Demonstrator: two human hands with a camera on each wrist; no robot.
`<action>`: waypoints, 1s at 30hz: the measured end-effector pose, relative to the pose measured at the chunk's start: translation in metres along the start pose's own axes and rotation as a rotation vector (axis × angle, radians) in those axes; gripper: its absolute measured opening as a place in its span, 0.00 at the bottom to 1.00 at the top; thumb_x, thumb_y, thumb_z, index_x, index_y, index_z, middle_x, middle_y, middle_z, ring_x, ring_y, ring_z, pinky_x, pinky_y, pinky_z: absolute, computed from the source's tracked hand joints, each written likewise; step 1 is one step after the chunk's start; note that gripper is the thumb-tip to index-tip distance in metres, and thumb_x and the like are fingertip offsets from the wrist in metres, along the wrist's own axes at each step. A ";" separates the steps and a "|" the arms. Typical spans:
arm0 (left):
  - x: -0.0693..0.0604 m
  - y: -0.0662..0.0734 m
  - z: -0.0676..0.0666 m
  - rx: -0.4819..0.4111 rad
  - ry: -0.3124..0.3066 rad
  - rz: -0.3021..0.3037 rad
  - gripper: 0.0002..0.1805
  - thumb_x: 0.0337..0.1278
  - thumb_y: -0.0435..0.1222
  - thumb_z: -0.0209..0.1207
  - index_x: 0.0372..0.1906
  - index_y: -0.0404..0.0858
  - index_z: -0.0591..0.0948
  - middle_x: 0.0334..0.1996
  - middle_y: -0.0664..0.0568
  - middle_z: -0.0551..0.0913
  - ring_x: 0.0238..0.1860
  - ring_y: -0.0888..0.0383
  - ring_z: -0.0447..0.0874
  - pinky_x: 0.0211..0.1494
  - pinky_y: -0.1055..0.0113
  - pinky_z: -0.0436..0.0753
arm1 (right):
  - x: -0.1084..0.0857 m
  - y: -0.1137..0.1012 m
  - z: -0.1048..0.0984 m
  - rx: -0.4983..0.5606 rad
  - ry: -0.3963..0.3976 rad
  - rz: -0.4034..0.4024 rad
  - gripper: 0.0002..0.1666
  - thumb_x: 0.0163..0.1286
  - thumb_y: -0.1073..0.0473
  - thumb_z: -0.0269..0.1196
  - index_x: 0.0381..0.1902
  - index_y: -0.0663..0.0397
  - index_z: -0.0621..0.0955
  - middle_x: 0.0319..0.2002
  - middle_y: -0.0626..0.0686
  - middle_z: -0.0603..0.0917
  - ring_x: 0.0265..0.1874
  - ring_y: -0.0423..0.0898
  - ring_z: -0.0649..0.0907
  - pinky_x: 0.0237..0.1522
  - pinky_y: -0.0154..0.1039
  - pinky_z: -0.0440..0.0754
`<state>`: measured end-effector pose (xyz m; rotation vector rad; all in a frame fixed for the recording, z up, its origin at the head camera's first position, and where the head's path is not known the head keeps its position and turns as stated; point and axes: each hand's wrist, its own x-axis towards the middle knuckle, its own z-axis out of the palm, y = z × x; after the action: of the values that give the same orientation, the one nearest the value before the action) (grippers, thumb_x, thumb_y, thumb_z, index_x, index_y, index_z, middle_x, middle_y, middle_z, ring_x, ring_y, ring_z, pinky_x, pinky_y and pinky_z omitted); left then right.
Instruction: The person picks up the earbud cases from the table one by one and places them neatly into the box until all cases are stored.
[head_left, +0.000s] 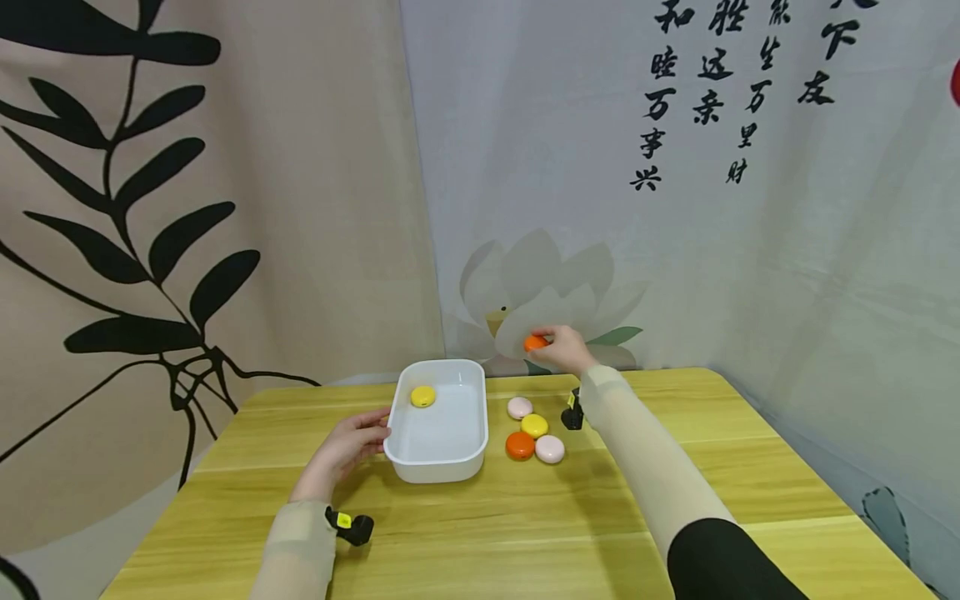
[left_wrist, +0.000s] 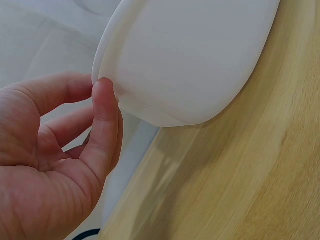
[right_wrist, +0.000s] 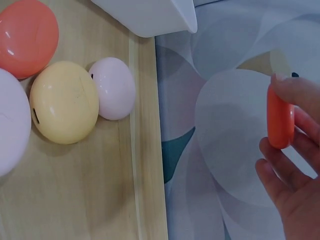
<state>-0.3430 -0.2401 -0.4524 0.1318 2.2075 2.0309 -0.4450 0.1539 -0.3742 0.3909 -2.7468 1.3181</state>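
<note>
My left hand (head_left: 351, 446) pinches the left rim of a white rectangular plastic tub (head_left: 438, 475) between thumb and fingers; the left wrist view shows the grip on the tub's rim (left_wrist: 107, 55). A glossy yellow disc (head_left: 422, 396) lies inside the tub. Raised near the table's back edge, my right hand (head_left: 566, 350) holds an orange rounded disc (head_left: 535, 342), seen edge-on as the orange disc (right_wrist: 280, 117) in the right wrist view. To the tub's right lie a pink disc (head_left: 520, 407), a yellow disc (head_left: 534, 426), an orange disc (head_left: 520, 446) and another pink disc (head_left: 550, 449).
The wooden table (head_left: 450, 542) ends just behind the tub. A cloth backdrop (head_left: 337, 208) with printed leaves, a lotus and writing hangs behind it. Black wrist cameras, one a left camera (head_left: 356, 529), sit on both wrists.
</note>
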 end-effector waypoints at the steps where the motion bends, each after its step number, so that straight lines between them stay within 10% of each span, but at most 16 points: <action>1: 0.000 0.000 0.000 -0.001 0.001 0.000 0.28 0.65 0.25 0.53 0.68 0.23 0.63 0.49 0.33 0.74 0.37 0.56 0.80 0.40 0.70 0.82 | 0.001 -0.001 0.000 0.003 -0.003 0.001 0.32 0.62 0.60 0.67 0.64 0.60 0.75 0.58 0.60 0.77 0.51 0.55 0.78 0.50 0.46 0.78; 30: 0.000 -0.002 -0.001 0.003 0.001 0.004 0.28 0.65 0.26 0.54 0.68 0.24 0.64 0.51 0.31 0.74 0.39 0.52 0.81 0.41 0.69 0.83 | 0.017 -0.013 0.015 0.023 -0.023 -0.040 0.33 0.59 0.58 0.68 0.62 0.60 0.76 0.56 0.58 0.79 0.49 0.53 0.78 0.50 0.45 0.78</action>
<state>-0.3435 -0.2407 -0.4543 0.1354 2.2126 2.0296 -0.4574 0.1315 -0.3712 0.4627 -2.7296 1.3454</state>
